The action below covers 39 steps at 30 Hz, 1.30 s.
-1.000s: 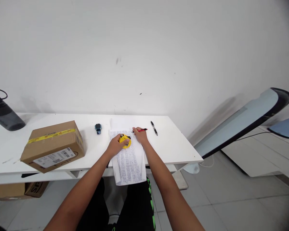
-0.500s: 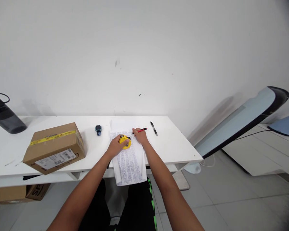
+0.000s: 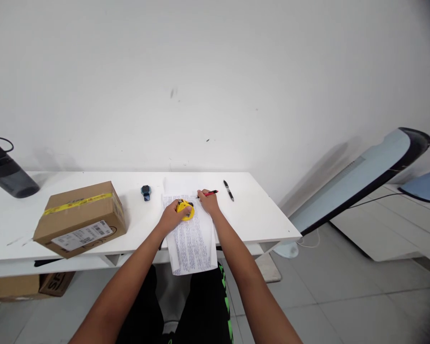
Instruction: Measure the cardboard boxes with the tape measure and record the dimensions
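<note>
A printed paper sheet (image 3: 191, 241) lies on the white table (image 3: 258, 215), its near end hanging over the front edge. My left hand (image 3: 172, 217) is closed around a round yellow tape measure (image 3: 185, 209) that rests on the sheet. My right hand (image 3: 208, 201) grips a red pen (image 3: 210, 193), whose tip points left at the top of the sheet, close to the tape measure.
A taped cardboard box (image 3: 79, 218) sits at the left, a dark bottle (image 3: 5, 172) at the far left. A small blue watch (image 3: 145, 192) and a black pen (image 3: 228, 190) lie near the paper. Another box (image 3: 25, 284) is under the table. A long grey panel (image 3: 358, 181) leans at the right.
Both hands stay on the tape measure and the red pen almost unmoved; only the view shifts slightly.
</note>
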{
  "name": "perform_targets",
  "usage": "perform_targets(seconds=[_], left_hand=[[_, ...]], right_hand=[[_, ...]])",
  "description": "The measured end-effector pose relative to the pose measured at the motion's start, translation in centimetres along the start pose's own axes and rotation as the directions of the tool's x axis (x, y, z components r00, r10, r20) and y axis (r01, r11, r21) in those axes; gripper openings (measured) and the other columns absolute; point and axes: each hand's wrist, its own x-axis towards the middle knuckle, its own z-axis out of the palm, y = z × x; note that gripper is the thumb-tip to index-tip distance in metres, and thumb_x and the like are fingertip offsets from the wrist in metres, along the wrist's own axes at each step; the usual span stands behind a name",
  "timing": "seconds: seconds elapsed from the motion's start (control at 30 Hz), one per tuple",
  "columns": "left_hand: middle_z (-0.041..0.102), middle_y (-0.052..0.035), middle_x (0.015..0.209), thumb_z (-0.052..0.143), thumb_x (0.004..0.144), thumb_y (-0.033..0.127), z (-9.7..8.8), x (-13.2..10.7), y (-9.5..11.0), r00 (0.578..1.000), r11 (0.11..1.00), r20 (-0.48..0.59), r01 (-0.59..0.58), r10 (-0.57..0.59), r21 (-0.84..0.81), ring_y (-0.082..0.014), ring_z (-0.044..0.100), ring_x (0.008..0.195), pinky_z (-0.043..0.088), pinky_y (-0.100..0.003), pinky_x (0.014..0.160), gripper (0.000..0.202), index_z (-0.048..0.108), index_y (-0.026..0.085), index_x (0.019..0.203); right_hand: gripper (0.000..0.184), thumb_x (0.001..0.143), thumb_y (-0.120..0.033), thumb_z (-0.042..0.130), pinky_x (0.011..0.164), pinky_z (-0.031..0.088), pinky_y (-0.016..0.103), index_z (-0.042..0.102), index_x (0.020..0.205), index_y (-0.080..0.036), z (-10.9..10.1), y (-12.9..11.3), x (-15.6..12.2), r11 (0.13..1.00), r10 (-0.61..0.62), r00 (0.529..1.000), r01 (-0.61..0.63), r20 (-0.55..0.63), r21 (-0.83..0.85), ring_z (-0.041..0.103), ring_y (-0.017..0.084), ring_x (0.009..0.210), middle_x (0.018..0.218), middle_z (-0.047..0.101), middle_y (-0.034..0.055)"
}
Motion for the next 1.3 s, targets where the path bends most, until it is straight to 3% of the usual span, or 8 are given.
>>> perform_targets(seconds=[0.4, 0.97, 1.3], left_hand=[[0.061, 0.0, 0.078, 0.071, 0.069, 0.058, 0.03, 0.09, -0.23, 1.0, 0.999, -0.016, -0.013, 0.012, -0.042, -0.0162, 0.056, 0.069, 0.044, -0.028, 0.062, 0.043, 0.054, 0.021, 0.083], [0.06, 0.0015, 0.076, 0.071, 0.068, 0.057, -0.01, 0.09, -0.36, 1.0, 0.999, -0.006, -0.01, 0.01, -0.034, -0.0151, 0.055, 0.067, 0.043, -0.027, 0.061, 0.043, 0.052, 0.022, 0.083], [0.056, 0.0027, 0.073, 0.073, 0.067, 0.055, -0.08, 0.2, -0.47, 0.999, 0.999, 0.023, -0.026, 0.027, -0.041, -0.0137, 0.051, 0.065, 0.042, -0.026, 0.06, 0.043, 0.051, 0.021, 0.082]], right_hand=[[0.037, 0.076, -0.045, 0.053, 0.059, 0.037, 0.027, 0.034, 0.052, -0.025, 0.07, 0.18, 0.23, 1.0, 0.005, 0.999, -0.004, -0.037, 0.011, 0.043, 0.014, 0.056, 0.051, 0.047, -0.0043], [0.039, 0.076, -0.049, 0.055, 0.066, 0.042, 0.029, 0.04, 0.051, -0.024, 0.01, 0.53, 0.44, 0.999, -0.007, 0.998, 0.01, -0.056, 0.045, 0.051, 0.015, 0.062, 0.061, 0.06, -0.0007], [0.037, 0.078, -0.044, 0.054, 0.065, 0.04, 0.028, 0.038, 0.051, -0.024, 0.02, 0.79, 0.47, 1.0, -0.007, 0.997, 0.009, -0.077, 0.026, 0.049, 0.015, 0.06, 0.058, 0.057, -0.0021]])
